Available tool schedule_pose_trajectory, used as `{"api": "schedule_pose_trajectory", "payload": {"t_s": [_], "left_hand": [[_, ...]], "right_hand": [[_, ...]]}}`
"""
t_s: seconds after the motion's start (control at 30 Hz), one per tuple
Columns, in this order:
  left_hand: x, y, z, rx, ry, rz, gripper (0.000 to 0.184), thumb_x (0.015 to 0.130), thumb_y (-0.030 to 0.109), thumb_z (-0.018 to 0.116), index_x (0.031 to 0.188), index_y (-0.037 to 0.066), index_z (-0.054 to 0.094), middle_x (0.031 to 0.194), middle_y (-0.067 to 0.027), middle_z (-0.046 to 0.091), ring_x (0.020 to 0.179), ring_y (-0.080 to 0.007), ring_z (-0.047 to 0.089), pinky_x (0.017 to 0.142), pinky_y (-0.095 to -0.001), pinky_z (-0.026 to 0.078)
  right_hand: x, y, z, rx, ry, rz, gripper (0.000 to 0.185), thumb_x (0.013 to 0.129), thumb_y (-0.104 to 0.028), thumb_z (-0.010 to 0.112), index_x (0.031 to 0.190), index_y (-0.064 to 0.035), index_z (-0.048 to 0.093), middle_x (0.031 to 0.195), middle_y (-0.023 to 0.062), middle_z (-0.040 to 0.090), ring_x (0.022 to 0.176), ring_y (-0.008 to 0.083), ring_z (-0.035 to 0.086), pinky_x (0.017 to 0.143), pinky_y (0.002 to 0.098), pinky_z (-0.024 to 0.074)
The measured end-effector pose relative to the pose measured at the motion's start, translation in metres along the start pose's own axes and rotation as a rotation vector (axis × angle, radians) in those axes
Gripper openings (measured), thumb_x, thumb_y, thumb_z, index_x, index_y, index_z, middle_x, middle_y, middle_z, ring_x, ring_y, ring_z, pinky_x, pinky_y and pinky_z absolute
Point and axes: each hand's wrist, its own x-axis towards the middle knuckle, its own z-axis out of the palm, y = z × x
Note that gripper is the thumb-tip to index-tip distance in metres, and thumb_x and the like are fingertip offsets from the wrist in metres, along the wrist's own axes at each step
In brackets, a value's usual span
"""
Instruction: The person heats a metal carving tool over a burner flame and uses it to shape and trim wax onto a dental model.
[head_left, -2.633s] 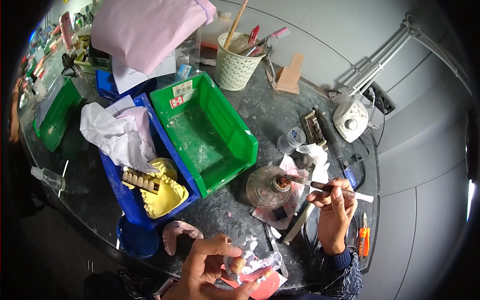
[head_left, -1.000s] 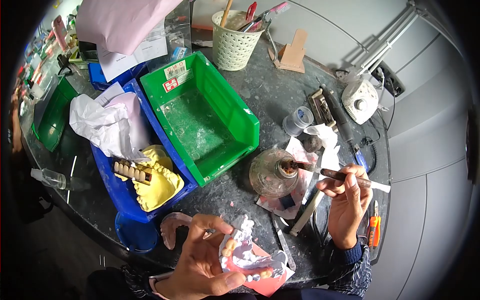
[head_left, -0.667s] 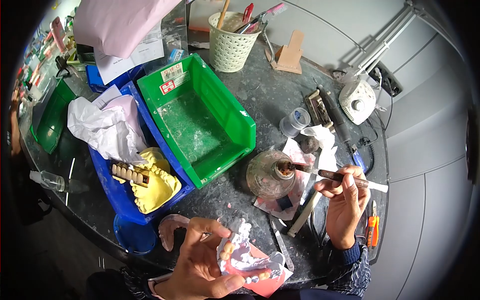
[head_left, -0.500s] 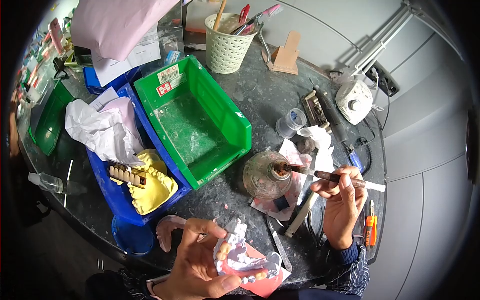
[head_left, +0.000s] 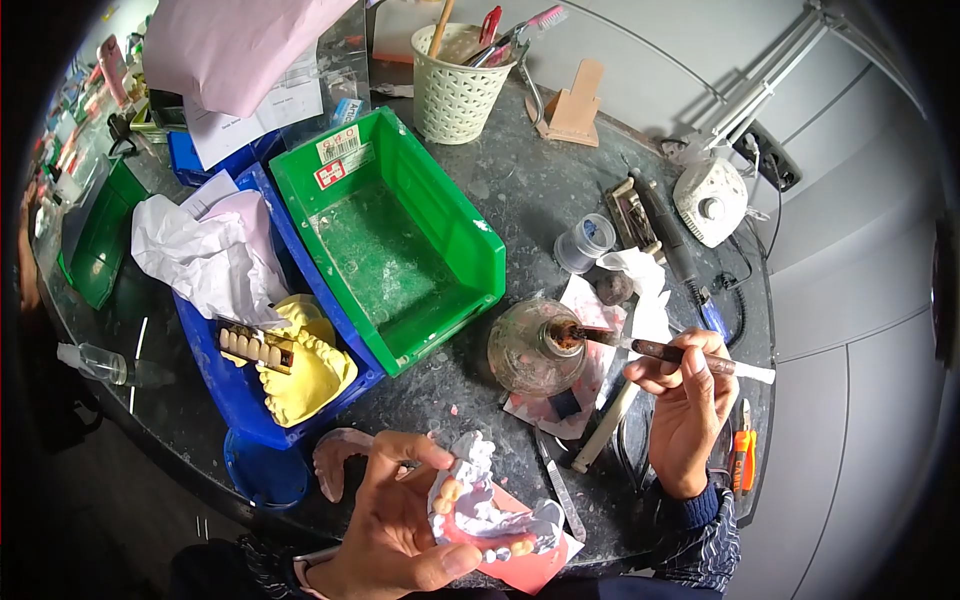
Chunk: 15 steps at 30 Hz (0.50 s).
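Observation:
A white dental cast (head_left: pixel 478 510) with pink wax and several teeth on it is gripped in my left hand (head_left: pixel 400 525), low in the view. Under the cast lies a pink wax sheet (head_left: pixel 530 570). My right hand (head_left: pixel 690 415) is closed round a dark-handled wax tool (head_left: pixel 665 351). The tool's blade end is over the mouth of a glass burner (head_left: pixel 530 350). A stained paper (head_left: pixel 590 385) lies beneath and beside the burner. Between the hands, a metal scalpel-like tool (head_left: pixel 562 488) rests on the table.
A green bin (head_left: pixel 390 260) stands beside a blue bin (head_left: pixel 230 385) with yellow casts (head_left: pixel 310 375). Farther back are a woven cup (head_left: pixel 455 100), a small jar (head_left: pixel 583 243), a handpiece (head_left: pixel 662 230) and a white lamp base (head_left: pixel 710 203). Orange pliers (head_left: pixel 743 460) lie at right.
The cast has been turned and raised slightly in my left hand since the earliest frame. My right hand still holds the tool at the burner. The view has shifted a little.

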Motion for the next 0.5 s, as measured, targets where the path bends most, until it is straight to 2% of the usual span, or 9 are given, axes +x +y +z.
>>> {"api": "schedule_pose_trajectory", "payload": {"t_s": [0.27,0.37,0.5], "left_hand": [[-0.002,0.002,0.006,-0.137,0.058,-0.038,0.064,0.062,0.003,0.063,0.111,0.013,0.023,0.101,-0.0136,0.046,0.091,-0.0246,0.053,0.074,-0.0478,0.051],[0.002,0.006,0.008,-0.136,-0.003,-0.056,0.064,0.064,0.002,0.061,0.114,0.013,0.021,0.103,-0.0145,0.045,0.094,-0.0268,0.053,0.074,-0.0475,0.051],[-0.001,0.0,-0.001,-0.327,-0.04,-0.089,0.065,0.066,-0.002,0.059,0.116,0.014,0.02,0.105,-0.0175,0.043,0.093,-0.0301,0.052,0.073,-0.0465,0.052]], "right_hand": [[0.0,-0.002,0.002,-0.005,0.009,-0.001,0.018,0.086,-0.015,0.046,0.091,0.0027,0.046,0.064,0.0103,0.056,0.06,0.0227,0.062,0.054,0.0243,0.0514],[0.0,-0.001,0.001,-0.005,0.002,-0.007,0.019,0.086,-0.015,0.046,0.091,0.0026,0.046,0.065,0.0108,0.057,0.06,0.0223,0.061,0.054,0.0238,0.0509],[0.0,-0.001,0.002,-0.021,0.006,-0.012,0.018,0.086,-0.016,0.046,0.091,0.0023,0.046,0.065,0.011,0.057,0.059,0.0217,0.061,0.053,0.0233,0.0505]]}}
